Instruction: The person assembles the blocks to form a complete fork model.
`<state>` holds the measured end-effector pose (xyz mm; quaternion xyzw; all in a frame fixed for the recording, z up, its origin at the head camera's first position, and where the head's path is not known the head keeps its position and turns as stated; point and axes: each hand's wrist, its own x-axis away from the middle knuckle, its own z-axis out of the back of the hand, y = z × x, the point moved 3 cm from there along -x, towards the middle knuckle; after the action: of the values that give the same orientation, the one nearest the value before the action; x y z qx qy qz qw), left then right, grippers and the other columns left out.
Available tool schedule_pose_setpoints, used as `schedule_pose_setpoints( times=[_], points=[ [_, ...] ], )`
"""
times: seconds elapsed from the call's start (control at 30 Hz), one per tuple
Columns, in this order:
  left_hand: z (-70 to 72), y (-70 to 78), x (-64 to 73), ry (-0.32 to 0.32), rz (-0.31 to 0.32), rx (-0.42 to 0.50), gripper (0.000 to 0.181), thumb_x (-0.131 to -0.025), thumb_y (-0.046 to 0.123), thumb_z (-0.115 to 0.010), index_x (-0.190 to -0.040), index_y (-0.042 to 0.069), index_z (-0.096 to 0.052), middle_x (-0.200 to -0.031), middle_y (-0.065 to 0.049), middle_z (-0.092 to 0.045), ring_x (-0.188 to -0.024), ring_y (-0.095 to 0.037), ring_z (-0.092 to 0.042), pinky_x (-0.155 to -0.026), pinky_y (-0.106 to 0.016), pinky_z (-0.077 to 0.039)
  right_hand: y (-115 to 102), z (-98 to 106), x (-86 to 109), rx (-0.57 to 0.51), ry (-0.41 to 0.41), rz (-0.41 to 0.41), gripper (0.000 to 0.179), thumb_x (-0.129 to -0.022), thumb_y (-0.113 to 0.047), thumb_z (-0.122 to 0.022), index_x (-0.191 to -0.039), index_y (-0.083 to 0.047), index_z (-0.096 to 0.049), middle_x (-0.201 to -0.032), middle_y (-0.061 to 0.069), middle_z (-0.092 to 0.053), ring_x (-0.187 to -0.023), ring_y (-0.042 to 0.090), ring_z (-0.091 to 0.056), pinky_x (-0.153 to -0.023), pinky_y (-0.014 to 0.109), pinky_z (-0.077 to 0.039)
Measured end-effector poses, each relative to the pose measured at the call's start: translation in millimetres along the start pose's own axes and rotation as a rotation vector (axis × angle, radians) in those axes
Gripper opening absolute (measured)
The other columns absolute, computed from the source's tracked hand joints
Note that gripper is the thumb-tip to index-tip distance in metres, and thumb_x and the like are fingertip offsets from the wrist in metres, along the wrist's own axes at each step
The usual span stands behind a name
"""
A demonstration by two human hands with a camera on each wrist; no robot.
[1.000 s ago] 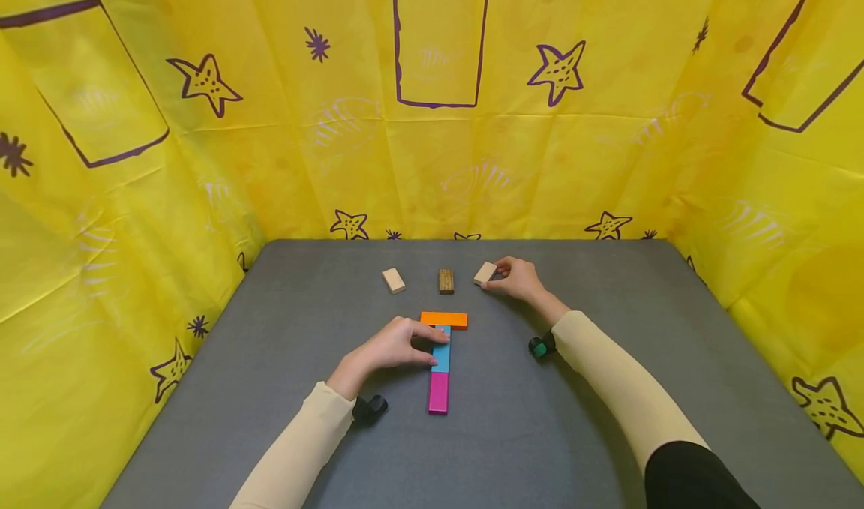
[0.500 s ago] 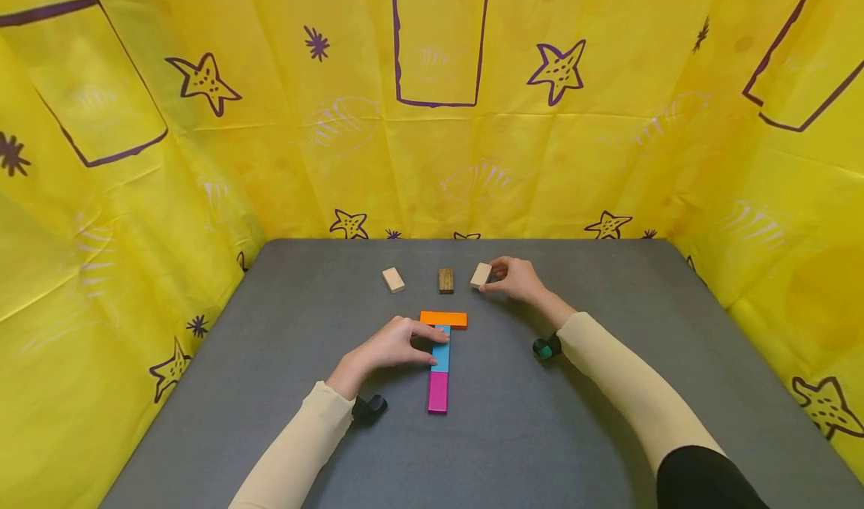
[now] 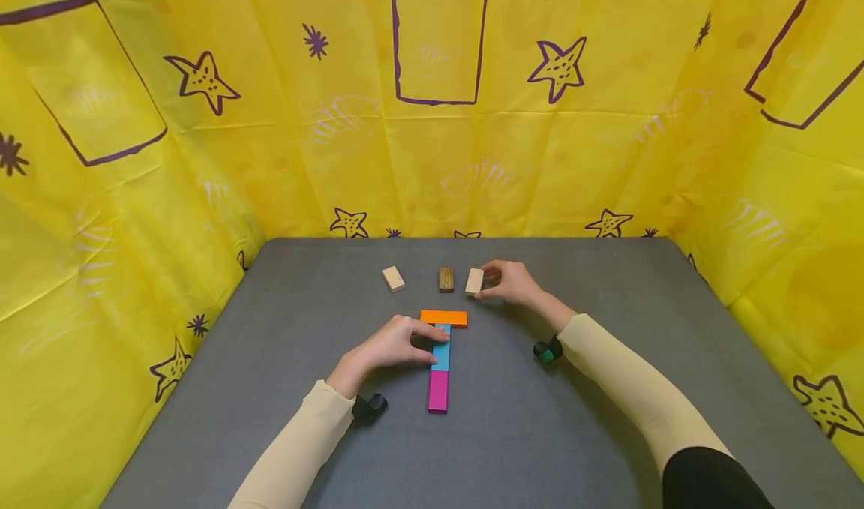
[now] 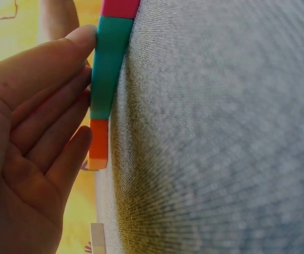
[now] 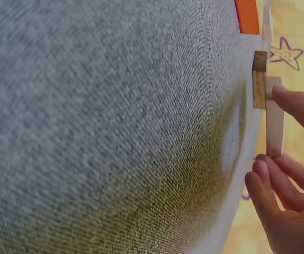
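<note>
My right hand point(image 3: 511, 282) pinches a pale wooden block point(image 3: 475, 282) at the back of the table, thumb at one end and fingertips at the other. Just left of it lies a dark brown block point(image 3: 446, 279), a narrow gap away in the head view. My left hand point(image 3: 391, 344) rests its thumb and fingertips on a blue block point(image 3: 441, 348), its fingers fairly straight. An orange block point(image 3: 443, 318) lies crosswise at the blue block's far end. A magenta block point(image 3: 438, 392) continues the line at the near end. In the left wrist view the blue block point(image 4: 107, 69) looks green.
Another pale wooden block point(image 3: 394, 279) lies slightly turned, left of the brown one. The grey table point(image 3: 526, 441) ends at the back against a yellow patterned cloth point(image 3: 432, 172), which also hangs along both sides.
My right hand has moved the pale block left, closer to the brown block, and turned it straighter. The left hand and the coloured blocks have stayed in place.
</note>
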<state>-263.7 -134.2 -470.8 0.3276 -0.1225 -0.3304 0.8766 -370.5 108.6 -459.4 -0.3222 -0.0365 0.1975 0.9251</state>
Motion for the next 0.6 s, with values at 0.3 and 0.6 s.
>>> schedule_pose_setpoints(
  times=[0.3, 0.6],
  points=[
    [-0.2, -0.8, -0.5, 0.005, -0.001, -0.002, 0.043, -0.078, 0.029, -0.078, -0.119, 0.024, -0.068, -0.117, 0.02, -0.065, -0.116, -0.001, -0.056, -0.102, -0.031, -0.044, -5.1, -4.5, 1.3, 0.036, -0.049, 0.031, 0.065, -0.071, -0.034, -0.083, -0.123, -0.003, -0.06, -0.114, 0.014, -0.066, -0.103, 0.026, -0.063, -0.091, 0.04, -0.051],
    [-0.9, -1.4, -0.1, 0.004, -0.011, -0.005, 0.043, -0.078, 0.03, -0.078, -0.119, 0.024, -0.068, -0.117, 0.019, -0.065, -0.116, -0.001, -0.056, -0.102, -0.03, -0.044, -5.9, -8.5, 4.6, 0.046, -0.072, 0.062, 0.064, -0.072, -0.034, -0.082, -0.124, -0.003, -0.06, -0.115, 0.014, -0.066, -0.103, 0.027, -0.063, -0.092, 0.041, -0.051]
  ],
)
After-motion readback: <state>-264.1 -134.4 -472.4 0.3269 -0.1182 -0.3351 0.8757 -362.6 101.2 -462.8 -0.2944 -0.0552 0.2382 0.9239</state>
